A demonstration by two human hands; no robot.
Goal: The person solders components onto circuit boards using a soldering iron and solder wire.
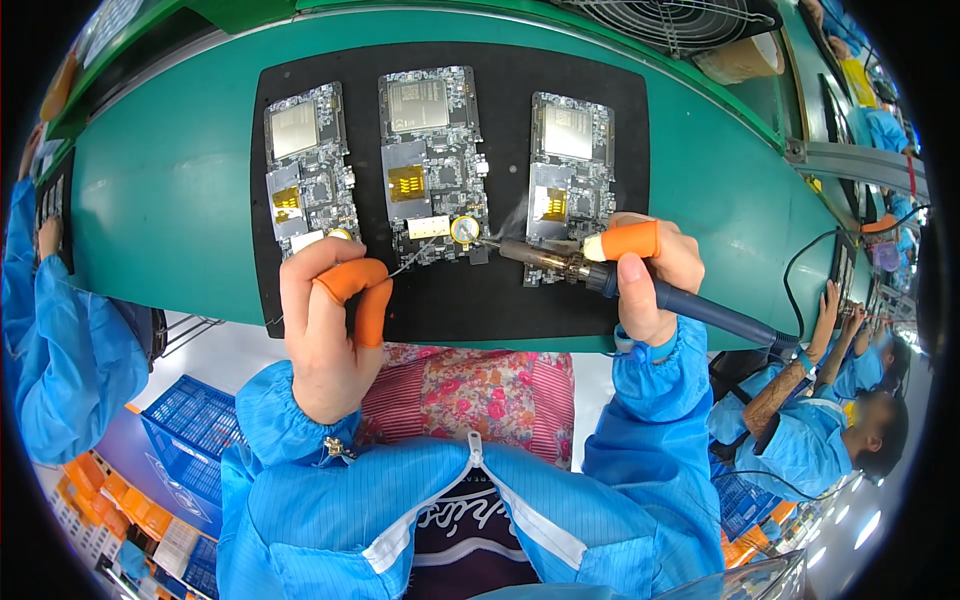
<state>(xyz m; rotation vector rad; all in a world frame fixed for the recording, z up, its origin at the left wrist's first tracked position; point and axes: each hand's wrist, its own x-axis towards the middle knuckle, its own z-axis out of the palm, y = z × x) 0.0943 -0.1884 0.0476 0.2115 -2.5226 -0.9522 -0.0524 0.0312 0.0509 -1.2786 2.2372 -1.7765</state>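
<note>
Three circuit boards lie on a black mat: a left board (318, 150), a middle board (440, 150) and a right board (572, 150). My right hand (650, 275), with an orange finger cot, grips a soldering iron (700, 308) with a dark blue handle. Its tip meets the edge of a round coin cell (465, 230) at the middle board's lower end, and thin smoke rises nearby. In my left hand (335, 320), two fingers in orange cots pinch a thin solder wire (415, 258) that reaches toward the coin cell. That hand partly covers the left board's lower end.
The black mat (330, 60) rests on a green bench (150, 200). A fan (670, 20) and a brown tape roll (745, 58) stand at the back right. The iron's cable (790, 285) runs off right. Co-workers in blue sit on both sides; a blue crate (190, 420) is lower left.
</note>
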